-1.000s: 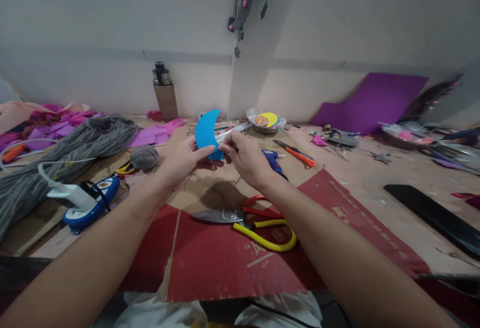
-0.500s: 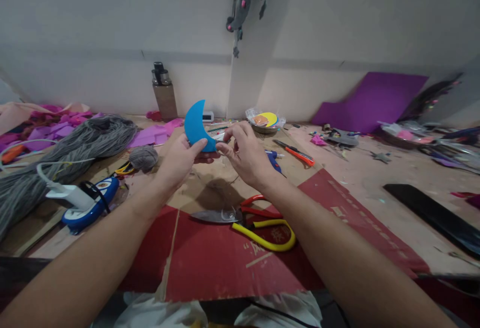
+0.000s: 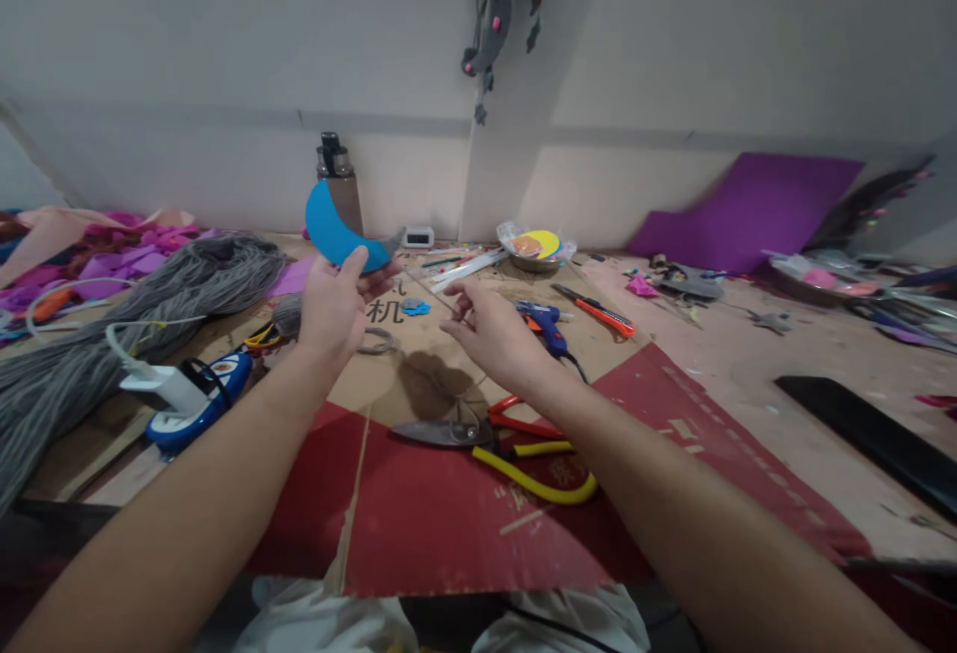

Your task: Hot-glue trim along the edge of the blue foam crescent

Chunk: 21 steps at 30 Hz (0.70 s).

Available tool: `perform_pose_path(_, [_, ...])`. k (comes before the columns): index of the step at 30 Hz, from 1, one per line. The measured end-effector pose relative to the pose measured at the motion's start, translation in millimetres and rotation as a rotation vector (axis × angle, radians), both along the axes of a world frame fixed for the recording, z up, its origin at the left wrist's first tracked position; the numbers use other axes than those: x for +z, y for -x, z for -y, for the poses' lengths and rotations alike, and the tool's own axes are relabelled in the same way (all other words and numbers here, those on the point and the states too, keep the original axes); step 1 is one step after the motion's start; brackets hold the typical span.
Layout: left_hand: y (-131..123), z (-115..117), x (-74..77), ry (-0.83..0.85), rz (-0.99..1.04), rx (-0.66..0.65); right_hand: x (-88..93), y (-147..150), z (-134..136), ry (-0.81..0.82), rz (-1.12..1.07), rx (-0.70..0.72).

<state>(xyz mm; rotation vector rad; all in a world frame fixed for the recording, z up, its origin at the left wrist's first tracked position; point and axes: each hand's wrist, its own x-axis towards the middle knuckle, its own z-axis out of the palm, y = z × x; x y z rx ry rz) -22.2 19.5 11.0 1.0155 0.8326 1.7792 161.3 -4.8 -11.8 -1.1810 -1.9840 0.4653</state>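
A blue crescent moon cutout point(image 3: 329, 226) is pinched between the thumb and fingers of my left hand point(image 3: 335, 309), raised above the table. Grey yarn covers its right-hand tip. From that tip a taut strand of grey yarn point(image 3: 425, 286) runs to my right hand point(image 3: 485, 329), whose thumb and fingers close on it. More of the strand hangs down to the scissors point(image 3: 438, 433), which lie on the red cardboard with one red and one yellow handle. A small blue piece point(image 3: 417, 308) lies on the cardboard between my hands.
Left are a hank of grey yarn point(image 3: 216, 274), a yarn ball point(image 3: 286, 316) and a blue power strip point(image 3: 198, 414). Right of my right hand lie a blue glue gun point(image 3: 551, 331), a box cutter point(image 3: 596, 312) and a black phone-like slab point(image 3: 871, 439). A grey crescent ornament point(image 3: 493, 20) hangs on the wall.
My hands have moved apart: the left has gone left with the crescent, and the right has drawn back a little. The yarn now stretches between them. The view has shifted slightly.
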Motion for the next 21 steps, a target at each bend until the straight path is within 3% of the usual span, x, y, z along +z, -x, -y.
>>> perform_pose_path(7, [25.2,-0.9,23.7,-0.116,0.153,0.071,13.6,-30.5,-2.7,-0.104,-0.123,-0.114])
perform_pose_path(15, [51.5,-10.0,32.8,-0.100,0.315,0.172,53.5,-66.0,7.0,-0.370,-0.493,-0.248])
perform_pose_path(19, [59.2,-12.2,34.4,-0.123,0.337,0.178,68.0,-71.4,19.4,-0.279,-0.695,-0.202])
perform_pose_path(21, [57.3,-10.6,34.1,-0.130,0.298,0.185,64.3,-64.7,28.5,-0.129,-0.697,-0.113])
